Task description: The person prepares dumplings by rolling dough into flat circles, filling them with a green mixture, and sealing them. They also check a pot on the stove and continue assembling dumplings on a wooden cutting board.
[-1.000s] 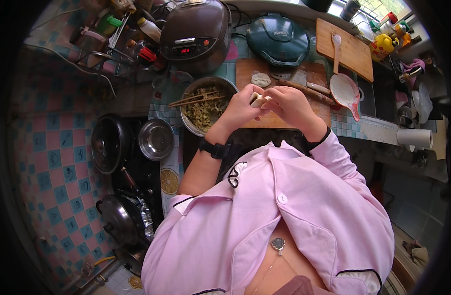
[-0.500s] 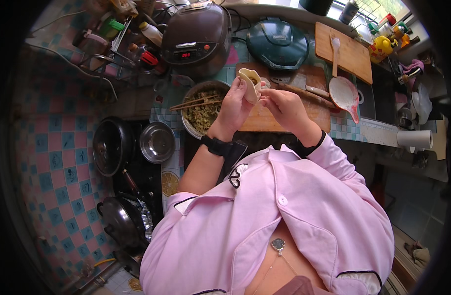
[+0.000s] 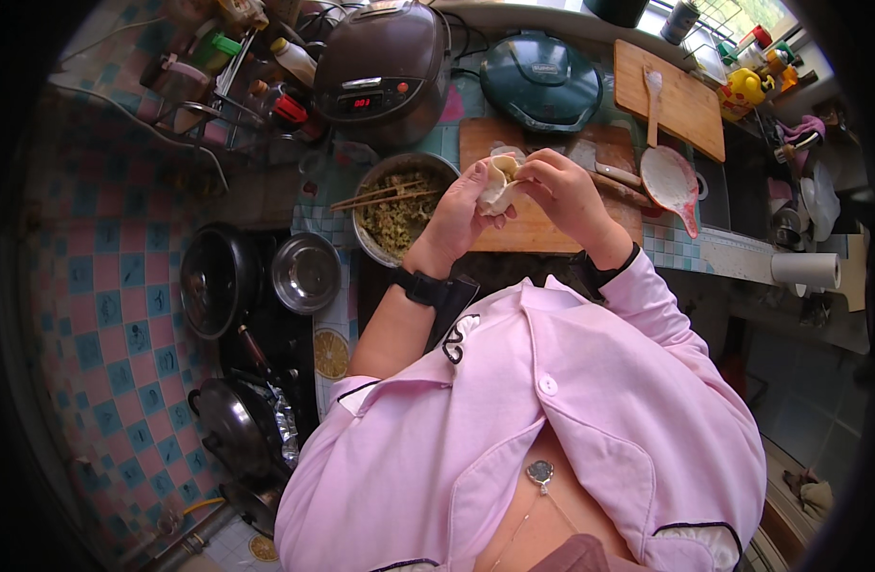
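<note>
A partly folded dumpling (image 3: 495, 191) of pale dough, with filling showing at its open top, is held above the wooden board (image 3: 525, 232). My left hand (image 3: 453, 217) cups it from the left, thumb against its side. My right hand (image 3: 573, 198) pinches the dough's right edge between thumb and fingers. Just left of my left hand is a metal bowl (image 3: 360, 229) of chopped greenish filling (image 3: 388, 225), with wooden chopsticks (image 3: 375, 199) across it. Behind my right hand, a rolling pin (image 3: 630, 194) and a knife (image 3: 617, 174) lie on the board, partly hidden.
A red-handled scoop of white flour (image 3: 666, 179) sits to the right, beside another board (image 3: 680, 119) bearing a spatula (image 3: 653, 110). Behind are a rice cooker (image 3: 380, 71) and a green round appliance (image 3: 540, 81). A black pan (image 3: 208, 286), steel bowl (image 3: 306, 274) and lidded pot (image 3: 232, 424) stand left.
The dumpling has tipped and come slightly toward me, its pleated side now lower. My right hand has shifted up and right along the dough's edge.
</note>
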Motion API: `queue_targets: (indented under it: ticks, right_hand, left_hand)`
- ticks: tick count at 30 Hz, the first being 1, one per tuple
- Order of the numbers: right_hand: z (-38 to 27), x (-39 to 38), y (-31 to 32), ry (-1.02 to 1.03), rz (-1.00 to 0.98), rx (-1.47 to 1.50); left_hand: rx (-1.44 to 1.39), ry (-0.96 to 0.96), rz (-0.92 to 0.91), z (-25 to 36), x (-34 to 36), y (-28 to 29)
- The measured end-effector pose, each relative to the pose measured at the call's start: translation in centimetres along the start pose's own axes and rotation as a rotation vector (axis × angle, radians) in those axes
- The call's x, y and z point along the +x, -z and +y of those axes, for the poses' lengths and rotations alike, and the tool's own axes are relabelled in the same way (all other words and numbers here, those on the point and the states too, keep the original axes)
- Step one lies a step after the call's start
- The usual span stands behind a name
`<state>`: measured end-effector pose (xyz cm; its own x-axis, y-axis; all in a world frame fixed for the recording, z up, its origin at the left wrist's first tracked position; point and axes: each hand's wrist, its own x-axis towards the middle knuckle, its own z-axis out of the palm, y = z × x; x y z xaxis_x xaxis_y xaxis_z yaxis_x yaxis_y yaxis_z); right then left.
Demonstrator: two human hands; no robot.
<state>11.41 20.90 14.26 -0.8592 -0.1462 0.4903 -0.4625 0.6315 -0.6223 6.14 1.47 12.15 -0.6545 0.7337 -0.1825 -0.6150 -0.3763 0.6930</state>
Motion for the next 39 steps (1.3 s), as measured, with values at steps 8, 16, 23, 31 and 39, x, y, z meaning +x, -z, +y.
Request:
queue_targets:
  ticks: [8,16,23,31,39]
  right_hand:
    - [-0.4,-0.6,-0.4,-0.195,0.02,0.251]
    - [0.1,-0.6,-0.7,-0.131,0.006,0.348]
    - [-0.4,-0.6,0.1,-0.061,0.0,0.152]
    - [-1.2,-0.1,0.4,0.067,-0.07,0.087]
    - [-1.0,0.2,0.4,-0.059,-0.067,0.217]
  left_hand:
    - [0.028,0.016,0.079,-0.1,0.0,0.2]
    - [0.09,0.097,0.039,0.3,0.0,0.2]
    - [0.104,0.094,0.04,0.2,0.2,0.5]
    - [0.158,0.212,0.014,0.7,0.2,0.4]
    - [0.148,0.227,-0.032,1.2,0.2,0.5]
